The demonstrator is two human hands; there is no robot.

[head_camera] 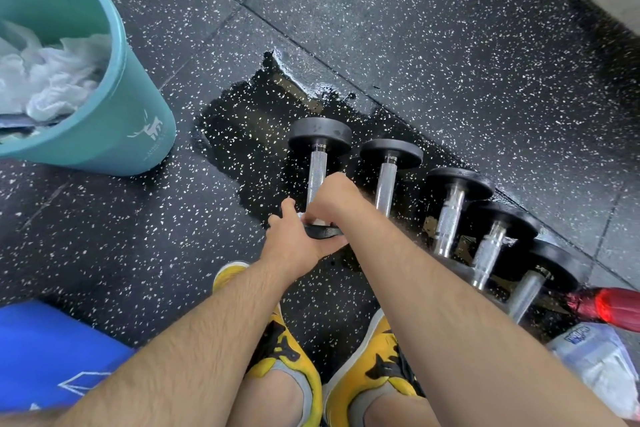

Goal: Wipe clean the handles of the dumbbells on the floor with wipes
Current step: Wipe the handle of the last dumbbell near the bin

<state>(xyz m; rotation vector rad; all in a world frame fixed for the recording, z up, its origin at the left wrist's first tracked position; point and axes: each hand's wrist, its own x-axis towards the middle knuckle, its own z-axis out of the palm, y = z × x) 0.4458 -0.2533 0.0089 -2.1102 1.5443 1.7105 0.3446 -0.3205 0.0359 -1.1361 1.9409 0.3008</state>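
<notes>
Several black dumbbells with knurled steel handles lie in a row on the speckled rubber floor. The leftmost dumbbell (318, 163) is the one under my hands. My left hand (294, 239) cups its near weight plate from the left. My right hand (332, 198) is curled round the near end of its handle, with a bit of white wipe (313, 220) showing beneath the fingers. The neighbouring dumbbell (388, 177) lies just to the right, untouched. Three more dumbbells (450, 215) follow toward the right.
A teal bin (138, 121) holding crumpled white wipes stands at the left. A wet dark patch (242, 135) spreads over the floor behind the dumbbells. A red bottle (609, 308) and a wipes pack (595, 357) lie at the right. My yellow shoes (287, 354) are below.
</notes>
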